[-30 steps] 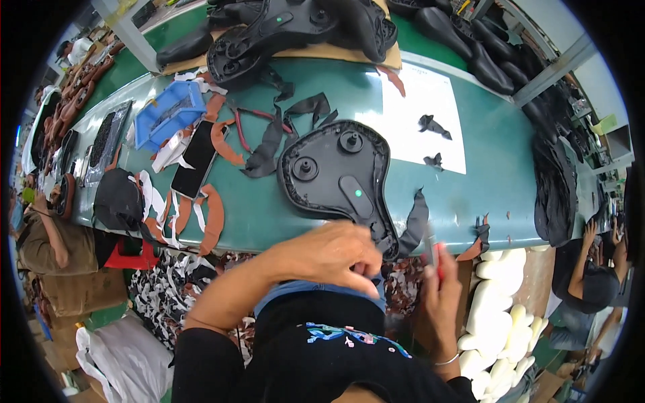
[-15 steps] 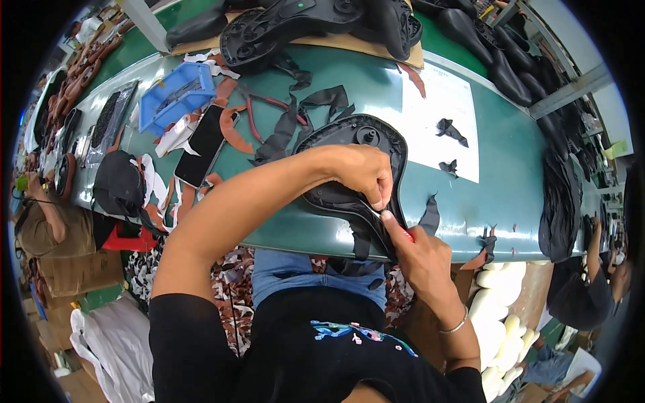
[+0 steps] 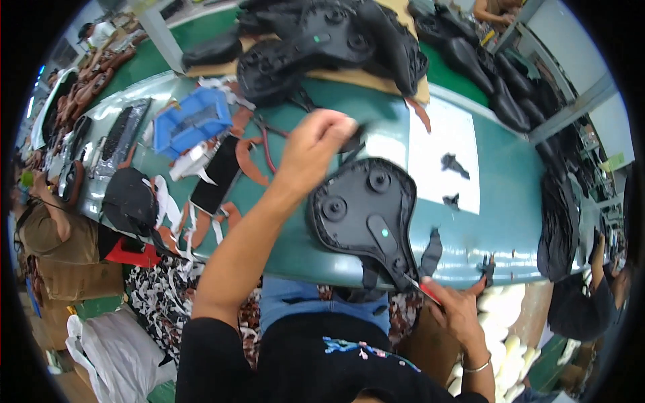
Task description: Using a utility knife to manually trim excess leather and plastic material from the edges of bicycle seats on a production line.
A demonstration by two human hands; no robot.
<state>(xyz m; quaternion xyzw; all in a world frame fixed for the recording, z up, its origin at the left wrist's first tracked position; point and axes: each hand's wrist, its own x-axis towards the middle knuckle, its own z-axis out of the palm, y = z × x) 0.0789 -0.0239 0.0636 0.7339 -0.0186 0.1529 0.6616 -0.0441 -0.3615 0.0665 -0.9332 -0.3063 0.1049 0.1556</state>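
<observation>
A black bicycle saddle (image 3: 363, 208) lies underside up on the green table, its wide end away from me and its narrow nose at the near edge. My left hand (image 3: 316, 144), raised beyond the saddle's wide end and blurred, is closed in a pinch on a dark scrap strip (image 3: 359, 136). By the saddle's nose, my right hand (image 3: 460, 312) grips a red-handled knife (image 3: 430, 293); its thin metal tip points toward the nose's edge. Red-handled pliers (image 3: 267, 151) lie left of the saddle, partly hidden by my left arm.
A blue bin (image 3: 191, 121), a black phone (image 3: 216, 176) and brown and white scraps lie to the left. More saddles (image 3: 322, 40) are piled on cardboard at the back. A white paper sheet (image 3: 447, 154) with black scraps lies right. Co-workers sit on both sides.
My left hand has lifted off the saddle and moved up and left with a black strip. My right hand has shifted toward me with the knife. More of the saddle's underside shows.
</observation>
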